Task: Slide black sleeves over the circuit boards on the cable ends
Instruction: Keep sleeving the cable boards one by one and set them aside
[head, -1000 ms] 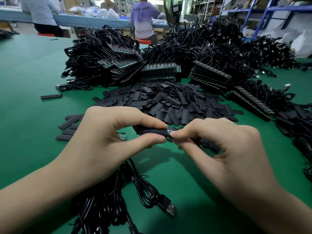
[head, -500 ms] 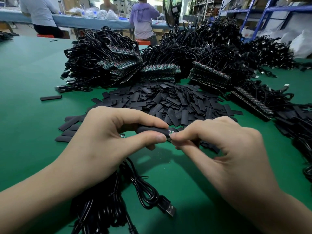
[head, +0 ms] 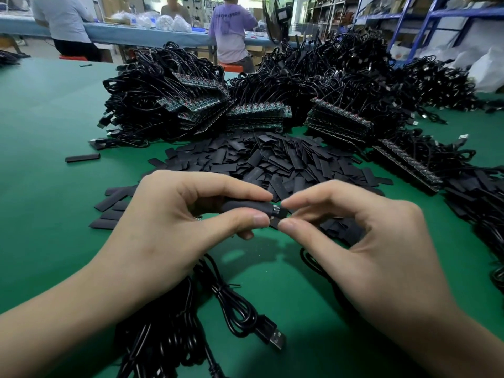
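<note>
**Sleeve nearly seated: finish the push squarely**

Since the earlier frames, little has shifted: your hands have stayed in the same place above the surface (head: 54,126), and the sleeve (head: 245,207) seems to have crept slightly further along, leaving only a short bright end of the circuit board (head: 276,211) showing at its right mouth.

Your left hand (head: 174,227) has thumb and forefinger clamped on the sleeve, holding it level. Your right hand (head: 354,241) pinches its fingers (head: 289,226) together on the exposed board end, just where the sleeve stops. Which way the cable leaves the board is hidden behind your hands, so I cannot tell it for sure.

To finish well, keep board and sleeve on one line; a tilted board will probably catch its corners on the inner wall. Squeeze the sleeve by its edges, not its flats, so the mouth rounds open. Push in short strokes and stop when the board is covered evenly.

That sleeve is matte, soft black tubing, flattened when loose, as in the pile of sleeves (head: 272,162) beyond your hands. Behind it lie stacked boards (head: 259,115), thin, rigid and studded with small parts, on glossy, springy black cables. Beneath your wrists lies a cable bundle (head: 169,336) with a metal USB plug (head: 275,338). Green matting covers the surface, smooth and slightly dull.
</note>
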